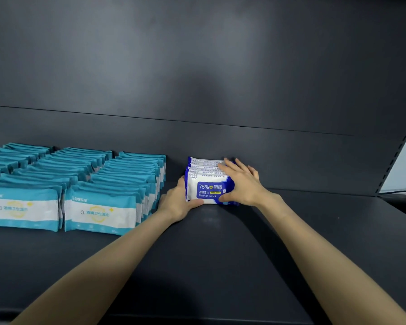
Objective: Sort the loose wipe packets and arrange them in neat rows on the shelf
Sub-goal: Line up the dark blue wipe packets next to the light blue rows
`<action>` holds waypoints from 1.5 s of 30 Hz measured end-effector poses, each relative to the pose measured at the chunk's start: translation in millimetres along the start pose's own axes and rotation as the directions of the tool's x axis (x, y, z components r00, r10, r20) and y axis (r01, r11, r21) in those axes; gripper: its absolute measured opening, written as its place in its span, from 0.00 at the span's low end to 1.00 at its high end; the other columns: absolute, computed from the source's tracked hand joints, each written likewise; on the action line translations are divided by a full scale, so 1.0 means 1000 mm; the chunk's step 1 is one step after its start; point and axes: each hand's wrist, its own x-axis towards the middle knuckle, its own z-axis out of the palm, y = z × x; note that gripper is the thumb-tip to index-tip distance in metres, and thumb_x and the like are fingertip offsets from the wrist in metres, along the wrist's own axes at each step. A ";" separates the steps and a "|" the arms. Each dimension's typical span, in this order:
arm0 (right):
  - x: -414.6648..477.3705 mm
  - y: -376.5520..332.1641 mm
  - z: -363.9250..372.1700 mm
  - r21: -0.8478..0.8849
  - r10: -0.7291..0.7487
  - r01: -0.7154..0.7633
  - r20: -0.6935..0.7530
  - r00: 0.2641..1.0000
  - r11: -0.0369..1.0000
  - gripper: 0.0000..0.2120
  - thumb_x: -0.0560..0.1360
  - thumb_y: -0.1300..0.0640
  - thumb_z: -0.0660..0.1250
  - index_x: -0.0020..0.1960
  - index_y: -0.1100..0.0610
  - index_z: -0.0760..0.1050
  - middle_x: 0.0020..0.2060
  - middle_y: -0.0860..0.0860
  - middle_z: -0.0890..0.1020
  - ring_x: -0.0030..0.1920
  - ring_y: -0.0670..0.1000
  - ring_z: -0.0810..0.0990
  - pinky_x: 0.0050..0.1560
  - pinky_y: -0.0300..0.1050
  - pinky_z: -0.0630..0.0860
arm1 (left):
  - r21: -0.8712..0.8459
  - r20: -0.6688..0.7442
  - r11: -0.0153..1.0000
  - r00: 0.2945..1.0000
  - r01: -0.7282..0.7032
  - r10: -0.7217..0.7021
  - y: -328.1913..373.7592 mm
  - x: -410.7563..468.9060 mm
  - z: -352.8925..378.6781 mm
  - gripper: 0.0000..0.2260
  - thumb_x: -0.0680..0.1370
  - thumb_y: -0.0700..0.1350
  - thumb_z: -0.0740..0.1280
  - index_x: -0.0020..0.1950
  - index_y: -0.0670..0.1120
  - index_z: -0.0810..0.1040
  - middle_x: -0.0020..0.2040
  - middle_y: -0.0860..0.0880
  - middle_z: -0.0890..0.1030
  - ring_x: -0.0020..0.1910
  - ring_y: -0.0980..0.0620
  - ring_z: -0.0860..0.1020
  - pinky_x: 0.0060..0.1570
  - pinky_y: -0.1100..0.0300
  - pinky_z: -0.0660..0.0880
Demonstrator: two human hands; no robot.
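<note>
On the shelf (220, 254), teal packet rows (99, 184) fill the left side, front to back. The blue packets (209, 184) stand in one short row near the back edge, just right of them. The left hand (176, 202) and right hand (242, 184) clasp its ends, apparently squaring it.

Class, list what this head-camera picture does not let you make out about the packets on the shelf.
- Head view: the count of blue packets; the right hand covers the row's right side, the left hand its left end.
- Head view: how far the teal rows run leftward; the picture's left edge cuts them off.
- Head view: small print on the teal fronts; blurred.
</note>
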 end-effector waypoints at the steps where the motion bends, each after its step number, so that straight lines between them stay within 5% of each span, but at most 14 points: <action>1: 0.001 0.000 0.000 0.008 0.003 -0.003 0.006 1.000 1.000 0.45 0.69 0.47 0.74 0.78 0.49 0.51 0.78 0.47 0.50 0.77 0.51 0.44 0.74 0.51 0.41 | 0.017 0.008 1.000 1.000 -0.001 0.001 0.000 0.001 0.000 0.36 0.73 0.54 0.72 0.75 0.51 0.56 0.66 0.50 0.76 0.62 0.45 0.75 0.63 0.49 0.70; 10: 0.006 0.000 -0.001 -0.020 0.025 -0.024 0.061 0.998 1.000 0.44 0.71 0.46 0.72 0.78 0.49 0.50 0.78 0.46 0.51 0.77 0.51 0.44 0.74 0.53 0.44 | 0.092 0.121 0.992 0.988 0.081 -0.092 0.005 0.004 -0.003 0.31 0.75 0.58 0.68 0.73 0.52 0.58 0.66 0.53 0.75 0.64 0.47 0.73 0.64 0.54 0.65; 17: 0.004 -0.004 -0.004 -0.018 0.072 -0.070 0.077 0.994 0.997 0.42 0.72 0.43 0.70 0.78 0.45 0.49 0.78 0.49 0.47 0.77 0.54 0.41 0.73 0.54 0.43 | -0.061 0.166 0.991 0.980 0.122 -0.110 -0.014 0.023 0.001 0.55 0.55 0.68 0.67 0.77 0.50 0.51 0.67 0.53 0.73 0.65 0.50 0.73 0.66 0.49 0.69; 20: 0.002 -0.005 -0.005 -0.026 0.083 -0.081 0.075 0.994 0.996 0.41 0.72 0.43 0.69 0.78 0.45 0.50 0.78 0.50 0.46 0.77 0.55 0.42 0.73 0.54 0.44 | -0.029 0.105 0.988 0.983 0.153 -0.149 0.004 0.005 -0.005 0.47 0.67 0.58 0.72 0.77 0.45 0.51 0.67 0.48 0.74 0.64 0.47 0.74 0.65 0.48 0.70; 24: -0.002 -0.008 -0.011 0.008 0.102 -0.102 0.034 0.994 0.995 0.40 0.73 0.43 0.69 0.77 0.48 0.52 0.78 0.53 0.47 0.77 0.57 0.45 0.73 0.56 0.48 | 0.059 -0.037 0.986 0.987 0.156 -0.154 0.026 -0.016 -0.015 0.33 0.77 0.50 0.67 0.75 0.40 0.55 0.66 0.42 0.73 0.64 0.43 0.73 0.62 0.50 0.70; 34: -0.052 -0.028 -0.052 0.178 0.131 -0.081 -0.290 0.948 0.981 0.26 0.77 0.52 0.65 0.73 0.56 0.63 0.75 0.53 0.57 0.73 0.56 0.57 0.69 0.54 0.62 | 0.265 -0.212 0.955 0.958 -0.132 0.191 0.075 -0.068 -0.042 0.26 0.80 0.48 0.62 0.75 0.42 0.59 0.72 0.43 0.66 0.69 0.44 0.66 0.66 0.52 0.64; 40: -0.128 -0.048 -0.056 0.138 0.126 -0.074 -0.424 0.897 0.988 0.24 0.78 0.53 0.64 0.72 0.55 0.65 0.74 0.51 0.60 0.71 0.53 0.60 0.60 0.49 0.69 | 0.363 -0.306 0.889 0.865 -0.280 0.397 0.088 -0.132 -0.053 0.24 0.78 0.48 0.63 0.73 0.44 0.64 0.69 0.46 0.70 0.68 0.44 0.66 0.66 0.51 0.60; 45: -0.207 -0.058 -0.041 0.070 0.121 -0.100 -0.496 0.860 0.993 0.23 0.77 0.54 0.65 0.69 0.57 0.68 0.71 0.53 0.65 0.66 0.55 0.66 0.57 0.49 0.71 | 0.426 -0.331 0.820 0.777 -0.383 0.535 0.081 -0.193 -0.040 0.25 0.74 0.54 0.57 0.66 0.42 0.73 0.61 0.43 0.76 0.62 0.41 0.73 0.60 0.47 0.68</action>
